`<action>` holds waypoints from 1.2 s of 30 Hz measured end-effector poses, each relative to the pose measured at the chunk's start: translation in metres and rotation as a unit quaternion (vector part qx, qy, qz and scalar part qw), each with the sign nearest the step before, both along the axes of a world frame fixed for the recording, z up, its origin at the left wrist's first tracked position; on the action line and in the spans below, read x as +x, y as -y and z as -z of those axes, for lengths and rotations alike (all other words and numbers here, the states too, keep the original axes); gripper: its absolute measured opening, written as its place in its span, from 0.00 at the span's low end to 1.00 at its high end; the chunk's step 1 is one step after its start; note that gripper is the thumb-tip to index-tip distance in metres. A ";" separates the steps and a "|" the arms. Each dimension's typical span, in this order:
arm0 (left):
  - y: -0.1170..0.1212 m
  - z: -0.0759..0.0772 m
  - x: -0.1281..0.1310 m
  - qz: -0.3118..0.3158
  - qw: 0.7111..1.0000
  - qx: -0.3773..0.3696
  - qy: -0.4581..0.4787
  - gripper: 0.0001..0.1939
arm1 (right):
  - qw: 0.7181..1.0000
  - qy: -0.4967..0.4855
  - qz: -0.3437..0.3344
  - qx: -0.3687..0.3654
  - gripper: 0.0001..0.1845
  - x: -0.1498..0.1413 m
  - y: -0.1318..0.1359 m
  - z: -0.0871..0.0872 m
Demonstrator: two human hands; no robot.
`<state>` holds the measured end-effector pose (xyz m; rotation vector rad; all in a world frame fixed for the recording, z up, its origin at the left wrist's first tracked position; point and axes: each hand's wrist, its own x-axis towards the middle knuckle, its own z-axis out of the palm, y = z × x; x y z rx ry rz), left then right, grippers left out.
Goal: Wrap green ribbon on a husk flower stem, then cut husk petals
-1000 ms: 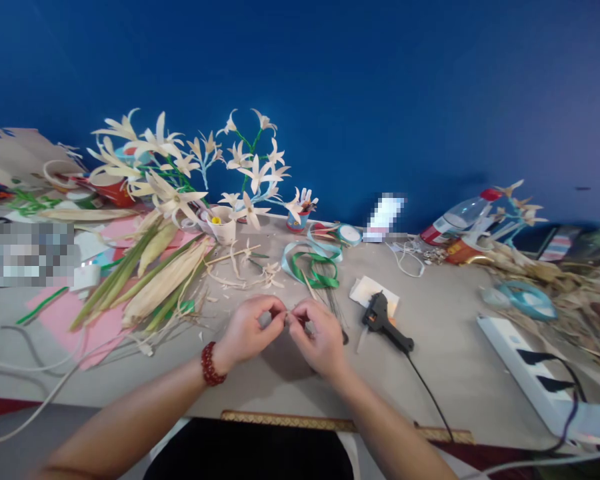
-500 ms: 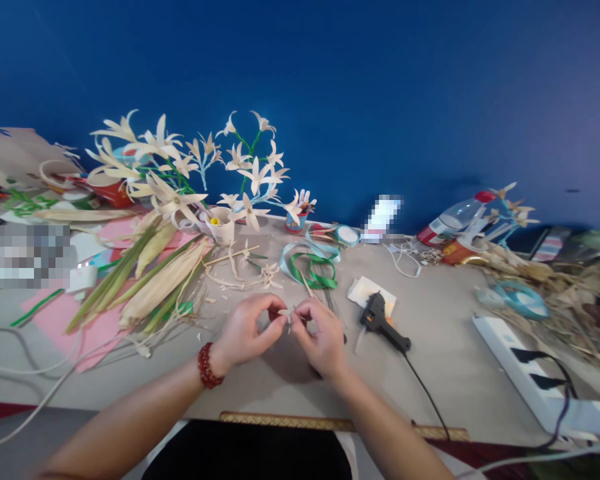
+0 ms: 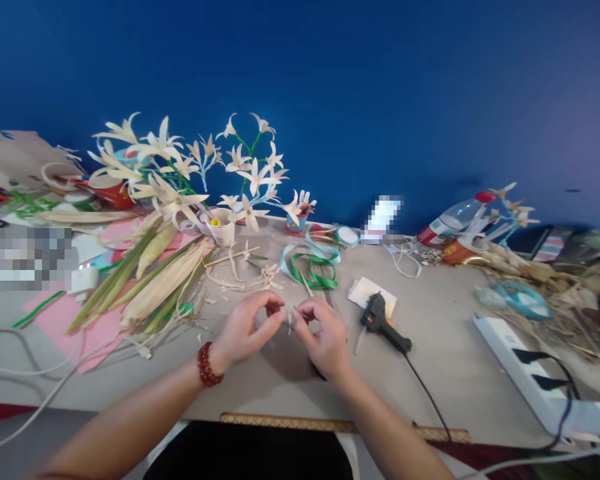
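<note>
Over the middle of the table, my left hand [image 3: 250, 327] and my right hand [image 3: 325, 337] face each other, thumbs and forefingers nearly meeting. The right fingertips pinch a small pale piece [image 3: 289, 319], too small to name exactly. My left fingers are curled in a pinch just beside it; what they hold, if anything, is too small to make out. A thin dark line crosses near the piece. To the right lies a black glue gun [image 3: 380, 320] beside a white pad [image 3: 365, 291]. Beyond the hands are looped green ribbon [image 3: 325, 270] and pale husk scraps [image 3: 267, 276].
Corn husks [image 3: 165, 283] lie left on pink paper [image 3: 55, 327]. Several husk flowers [image 3: 255, 177] stand in cups behind. A bottle [image 3: 453, 220], a blue ribbon roll [image 3: 523, 300] and a white power strip [image 3: 515, 367] are on the right. The glue gun's cord [image 3: 427, 393] runs to the front edge.
My left fingertips have drawn slightly back from the small pale piece, widening the gap between the hands. The right hand has barely moved.
</note>
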<state>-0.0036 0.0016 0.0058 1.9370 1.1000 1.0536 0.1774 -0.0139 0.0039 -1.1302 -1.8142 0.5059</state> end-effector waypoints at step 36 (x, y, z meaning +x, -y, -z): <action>0.003 0.002 0.000 -0.001 0.989 0.128 -0.071 0.08 | 0.997 0.076 0.016 -0.002 0.06 0.013 -0.010 -0.004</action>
